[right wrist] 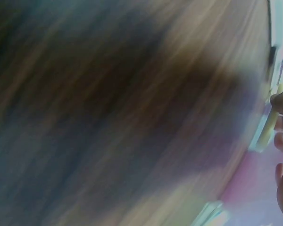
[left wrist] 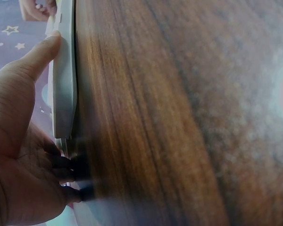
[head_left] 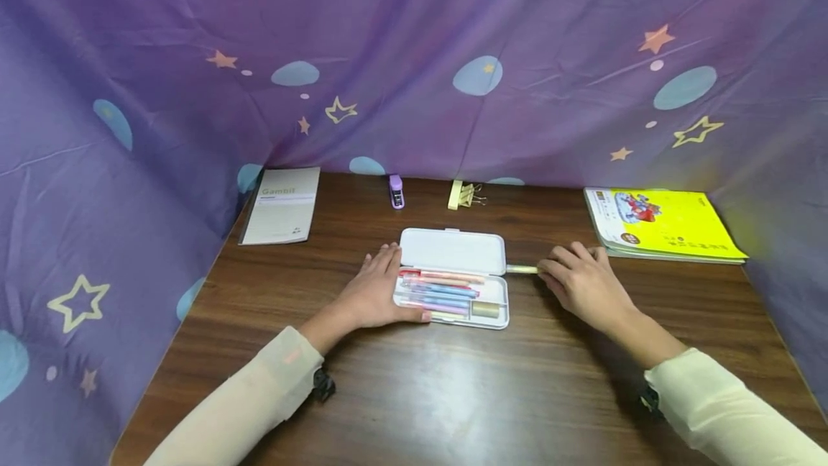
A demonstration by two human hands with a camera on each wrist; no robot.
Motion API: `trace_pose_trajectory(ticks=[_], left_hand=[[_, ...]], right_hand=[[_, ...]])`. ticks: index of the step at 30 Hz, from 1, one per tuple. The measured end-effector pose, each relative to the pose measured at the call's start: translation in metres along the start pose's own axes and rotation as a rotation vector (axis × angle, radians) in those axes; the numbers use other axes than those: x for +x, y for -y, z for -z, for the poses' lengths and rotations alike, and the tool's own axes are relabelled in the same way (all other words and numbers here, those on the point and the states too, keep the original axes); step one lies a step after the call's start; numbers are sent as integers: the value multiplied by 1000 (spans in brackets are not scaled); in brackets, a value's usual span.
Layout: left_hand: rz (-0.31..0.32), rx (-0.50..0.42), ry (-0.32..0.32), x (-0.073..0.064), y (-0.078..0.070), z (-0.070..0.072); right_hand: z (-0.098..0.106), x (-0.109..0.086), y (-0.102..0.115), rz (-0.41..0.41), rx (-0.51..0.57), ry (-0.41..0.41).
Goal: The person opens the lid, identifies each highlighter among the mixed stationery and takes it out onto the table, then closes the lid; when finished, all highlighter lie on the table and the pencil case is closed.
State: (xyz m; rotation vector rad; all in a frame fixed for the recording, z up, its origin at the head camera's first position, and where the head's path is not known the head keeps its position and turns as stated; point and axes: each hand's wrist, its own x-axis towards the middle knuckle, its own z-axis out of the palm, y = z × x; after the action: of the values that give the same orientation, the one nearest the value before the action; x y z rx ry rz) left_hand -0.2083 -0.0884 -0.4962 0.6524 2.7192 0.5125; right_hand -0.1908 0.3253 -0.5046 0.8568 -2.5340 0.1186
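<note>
An open white pencil case [head_left: 453, 250] lies on the table, lid tilted back. Several pens [head_left: 446, 293] in red, blue and pink fill its tray, and a small olive block [head_left: 485, 309] sits in the right compartment. My left hand [head_left: 375, 293] holds the case's left end, thumb on the front edge and fingers along the side; the left wrist view shows the thumb against the case's side wall [left wrist: 64, 94]. To the right of the case, my right hand [head_left: 585, 286] pinches a pale yellow pen [head_left: 521, 269], whose other end reaches the lid's corner.
At the back left lies a grey notebook [head_left: 281, 207]. Behind the case stand a purple stapler [head_left: 397, 191] and a yellow block with binder clips [head_left: 464, 195]. Books with a yellow cover [head_left: 673, 225] are stacked back right. A purple curtain [head_left: 401, 56] borders the table [head_left: 414, 394].
</note>
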Motion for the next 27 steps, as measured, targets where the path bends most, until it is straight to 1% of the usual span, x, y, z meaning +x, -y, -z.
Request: trace_pose_trajectory(ticks=[5,13,18,27], left_hand=[[-5,-8,-5,-1,1,0],[1,-16,-3,-1,1,-2],[0,-7,-9,0,1,-3],[8,-1,2,0,1,-3]], right_hand=[[0,-14,-14,-35,-17,-3],[-1,-28,-26,-52,-25,-1],[-2,-33,-28,-58,-34,9],[-2,-35,-28,-68,-24,15]])
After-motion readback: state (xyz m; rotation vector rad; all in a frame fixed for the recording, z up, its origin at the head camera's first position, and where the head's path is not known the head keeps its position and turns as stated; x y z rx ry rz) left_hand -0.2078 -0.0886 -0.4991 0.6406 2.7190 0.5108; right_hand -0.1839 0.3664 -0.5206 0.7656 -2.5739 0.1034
